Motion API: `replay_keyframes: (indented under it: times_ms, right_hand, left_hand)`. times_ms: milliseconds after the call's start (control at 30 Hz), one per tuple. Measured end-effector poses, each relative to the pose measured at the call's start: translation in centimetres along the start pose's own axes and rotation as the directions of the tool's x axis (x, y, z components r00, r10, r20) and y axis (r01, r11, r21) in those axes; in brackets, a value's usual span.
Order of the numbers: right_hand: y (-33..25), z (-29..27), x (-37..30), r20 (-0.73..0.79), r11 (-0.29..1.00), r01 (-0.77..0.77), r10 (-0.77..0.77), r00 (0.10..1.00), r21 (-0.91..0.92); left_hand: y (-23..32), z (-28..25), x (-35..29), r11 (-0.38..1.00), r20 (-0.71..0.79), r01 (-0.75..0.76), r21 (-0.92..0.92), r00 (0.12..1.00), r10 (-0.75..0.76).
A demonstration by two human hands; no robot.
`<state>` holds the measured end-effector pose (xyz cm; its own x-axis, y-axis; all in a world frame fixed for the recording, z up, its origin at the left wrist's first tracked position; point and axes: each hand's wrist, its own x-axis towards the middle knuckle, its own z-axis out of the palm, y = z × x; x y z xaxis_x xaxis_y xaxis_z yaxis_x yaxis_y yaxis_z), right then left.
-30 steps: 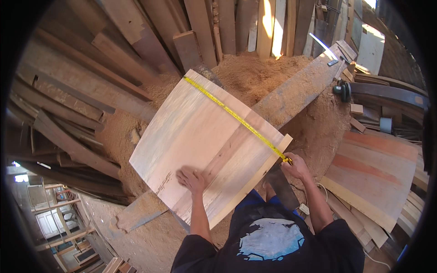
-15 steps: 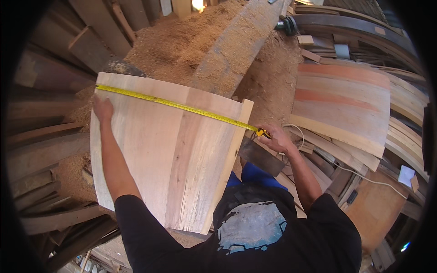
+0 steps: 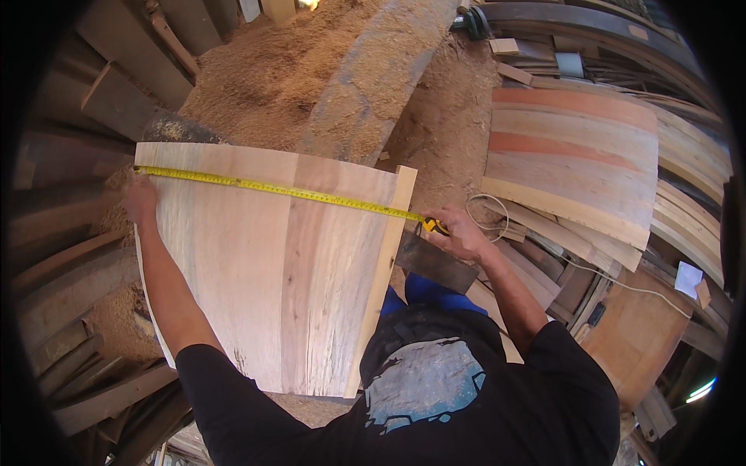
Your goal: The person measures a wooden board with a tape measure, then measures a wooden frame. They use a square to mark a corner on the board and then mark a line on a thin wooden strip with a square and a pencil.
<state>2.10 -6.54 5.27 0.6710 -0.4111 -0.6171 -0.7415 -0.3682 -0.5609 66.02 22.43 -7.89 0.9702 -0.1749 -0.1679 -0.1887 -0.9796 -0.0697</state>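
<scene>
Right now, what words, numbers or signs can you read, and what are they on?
No text here is readable.
Yellow tape measure: marks along it, too small to read.
Black shirt: a grey and blue print, no words I can make out.
White sheet at the right: too small to tell if it has writing.

The left hand no longer lies spread on the wooden panel. Now it meets the yellow tape end.
</scene>
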Motion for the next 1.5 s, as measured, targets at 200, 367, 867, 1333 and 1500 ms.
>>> replay_keyframes:
  times_ms: [200,367,867,1333,1500]
  right_hand:
    - [0.1,0.3,0.1,0.029,1.000,-0.022,0.022,0.999,-0.002]
    - [0.5,0.7,-0.4,-0.023,1.000,-0.025,0.025,0.999,-0.006]
    - [0.5,-4.8,10.2,-0.206,0.986,0.015,0.019,0.978,0.166]
    - [0.4,-13.0,29.8,-0.572,0.993,0.065,-0.113,0.813,-0.103]
    - [-1.0,-8.9,24.7,-0.720,0.971,0.104,-0.230,0.655,-0.215]
  left_hand:
    - [-2.1,0.4,2.5,0.995,-0.084,-0.050,-0.088,0.996,0.042]
    - [1.4,-0.2,1.3,1.000,-0.100,-0.022,-0.019,0.995,0.020]
    - [4.7,4.1,-32.0,0.957,-0.213,-0.290,0.024,0.934,0.288]
    - [7.0,3.0,-53.1,0.922,-0.084,-0.329,-0.204,0.944,0.318]
    - [6.6,3.1,-53.3,0.934,-0.046,-0.273,-0.229,0.962,0.270]
